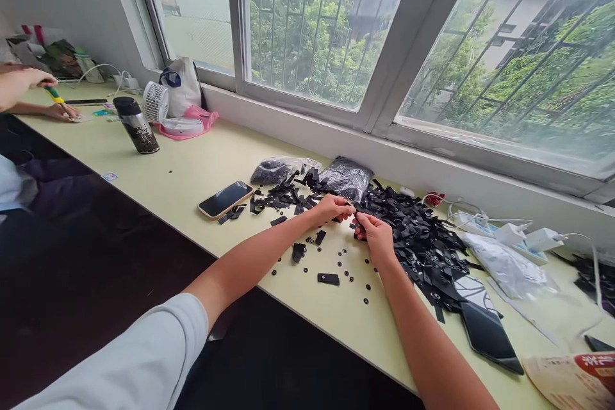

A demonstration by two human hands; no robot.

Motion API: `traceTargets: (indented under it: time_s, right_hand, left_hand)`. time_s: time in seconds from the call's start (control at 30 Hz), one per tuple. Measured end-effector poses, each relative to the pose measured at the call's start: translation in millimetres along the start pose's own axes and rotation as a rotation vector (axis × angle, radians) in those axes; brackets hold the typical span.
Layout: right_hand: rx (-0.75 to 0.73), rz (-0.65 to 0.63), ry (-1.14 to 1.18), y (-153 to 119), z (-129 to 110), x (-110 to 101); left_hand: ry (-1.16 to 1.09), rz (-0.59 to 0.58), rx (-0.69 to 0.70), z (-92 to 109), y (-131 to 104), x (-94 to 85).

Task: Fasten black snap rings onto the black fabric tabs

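My left hand [335,208] and my right hand [375,235] meet above the table, fingertips pinched together on a small black piece [356,213], seemingly a fabric strip, mostly hidden by the fingers. Right beside my right hand spreads a big heap of black fabric strips [418,237], some with small round metal-looking dots. Below the hands lie several small black ring-like discs [368,287] and a folded black strip [328,279]. More strips [283,195] are strewn to the left of my left hand.
Behind the hands are a clear bag of black pieces [346,176] and another bag [276,171]. A phone [225,199] lies left, a dark tablet-like device [490,330] right. Farther off stand a tumbler [136,126] and white fan [156,102]. A co-worker's hand [36,79] grips a green-yellow tool.
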State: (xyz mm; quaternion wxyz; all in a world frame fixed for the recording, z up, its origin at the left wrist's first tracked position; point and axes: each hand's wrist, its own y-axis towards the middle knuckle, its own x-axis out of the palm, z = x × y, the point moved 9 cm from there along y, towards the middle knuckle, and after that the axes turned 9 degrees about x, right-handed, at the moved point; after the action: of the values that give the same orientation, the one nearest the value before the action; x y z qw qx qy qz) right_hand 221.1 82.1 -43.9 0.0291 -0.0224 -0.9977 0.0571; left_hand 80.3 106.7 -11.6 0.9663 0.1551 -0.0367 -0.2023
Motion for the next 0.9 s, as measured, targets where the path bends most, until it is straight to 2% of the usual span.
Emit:
traceTargets:
  time_s: [0.33,0.73,0.9]
  right_hand:
    - [-0.013,-0.021,0.011,-1,-4,2]
    - [-0.039,-0.024,-0.020,2,-2,3]
    - [-0.049,-0.036,-0.011,0,-6,3]
  left_hand:
    - [0.111,0.037,0.033,-12,4,-9.3]
    - [0.236,0.081,0.063,1,1,-8.1]
    - [0.167,0.022,0.049,3,0,-6.1]
